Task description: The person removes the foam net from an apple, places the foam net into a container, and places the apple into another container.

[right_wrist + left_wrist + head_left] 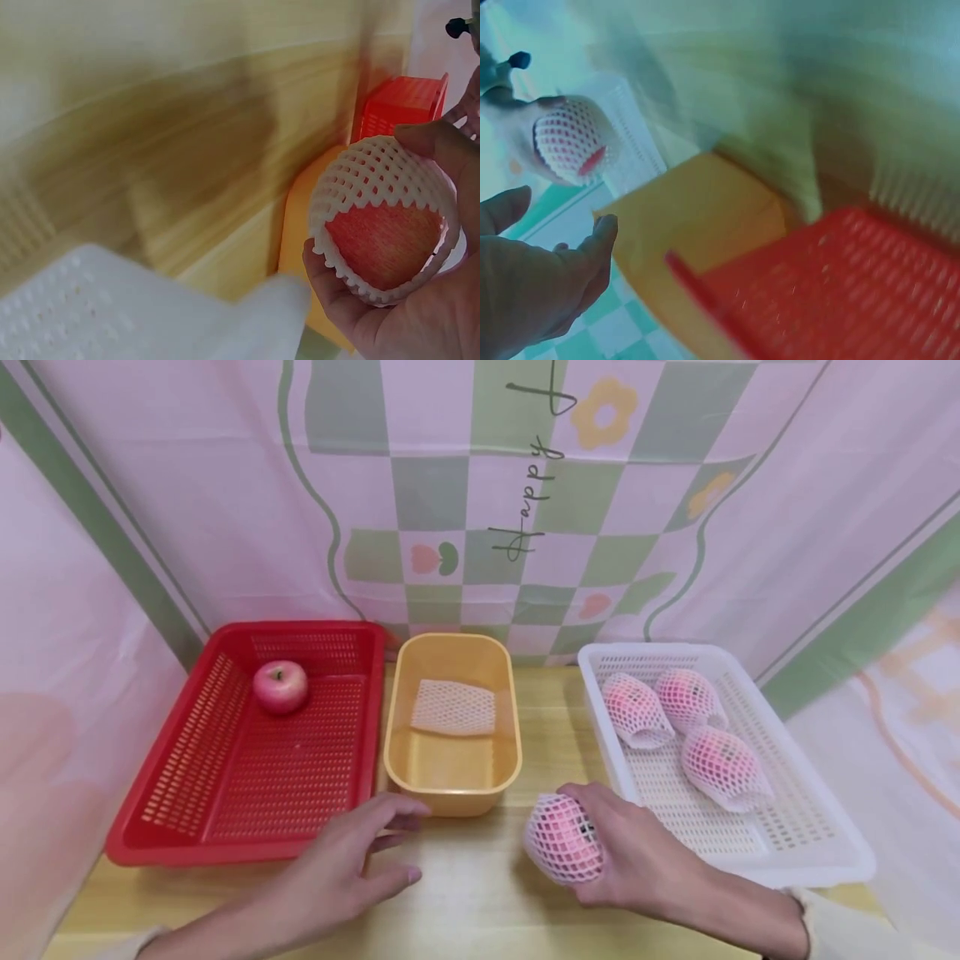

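An apple in a white foam net (564,839) is gripped by my right hand (637,852), above the table in front of the white basket. In the right wrist view, bare red skin of the apple (386,244) shows through the net's open end. My left hand (352,860) hovers by the front right corner of the red basket, fingers loosely bent with nothing between them. A yellow bin (453,777) stands between the baskets with a flattened foam net (453,707) inside. One bare apple (281,687) sits in the red basket (247,852).
At the right, the white basket (795,868) holds three net-wrapped apples (723,767). All the containers stand on a wooden table (457,893). A printed curtain (427,493) hangs behind and at both sides.
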`<state>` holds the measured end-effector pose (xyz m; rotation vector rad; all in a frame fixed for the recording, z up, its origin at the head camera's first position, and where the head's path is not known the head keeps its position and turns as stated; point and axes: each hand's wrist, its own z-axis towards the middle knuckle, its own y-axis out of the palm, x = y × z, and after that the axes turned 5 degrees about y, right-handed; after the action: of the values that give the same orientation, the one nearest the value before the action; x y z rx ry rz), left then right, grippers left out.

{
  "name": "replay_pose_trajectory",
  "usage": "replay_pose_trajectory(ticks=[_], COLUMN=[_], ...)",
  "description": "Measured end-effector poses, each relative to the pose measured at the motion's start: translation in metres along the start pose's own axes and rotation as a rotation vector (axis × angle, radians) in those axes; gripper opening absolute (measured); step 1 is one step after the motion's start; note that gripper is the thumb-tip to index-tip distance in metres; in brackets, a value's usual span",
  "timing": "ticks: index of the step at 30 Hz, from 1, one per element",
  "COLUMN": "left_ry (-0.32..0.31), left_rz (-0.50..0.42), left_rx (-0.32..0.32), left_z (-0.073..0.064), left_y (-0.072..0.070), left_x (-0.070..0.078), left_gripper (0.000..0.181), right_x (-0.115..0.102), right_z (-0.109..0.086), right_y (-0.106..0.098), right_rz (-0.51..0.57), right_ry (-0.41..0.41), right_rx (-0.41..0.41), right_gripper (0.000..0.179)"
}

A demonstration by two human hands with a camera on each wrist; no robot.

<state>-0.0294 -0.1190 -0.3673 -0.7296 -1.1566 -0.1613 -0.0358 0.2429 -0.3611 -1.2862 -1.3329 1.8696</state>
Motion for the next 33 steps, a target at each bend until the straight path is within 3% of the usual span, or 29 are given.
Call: replay_pose_trajectory(ticks=[7,15,25,33], left_ry=[0.022,0.039,0.073,0.032], left_rz=[-0.056,-0.102,-0.122,-0.190], left_rx=[0.007,0.040,0.093,0.097], left_z=[-0.003,0.007,0.018,0.028], left_y=[0.021,0.047,0.062,0.074], left_x=[-0.015,-0.032,-0.047,-0.055], left_gripper=[0.040,0.036,0.034,0.030], right_x=[-0.003,-0.008,-0.012,-0.012], right_z=[-0.001,0.001,0.004,0.007], right_y=[0.014,0.034,0.047,0.054], right_rz=[0.028,0.052,0.024,0.063], right_ry=[-0.005,-0.054,-0.050,-0.069], right_rx=[-0.010,-0.016,-0.049,-0.064], right_gripper=[0.099,0.098,0.099,0.100])
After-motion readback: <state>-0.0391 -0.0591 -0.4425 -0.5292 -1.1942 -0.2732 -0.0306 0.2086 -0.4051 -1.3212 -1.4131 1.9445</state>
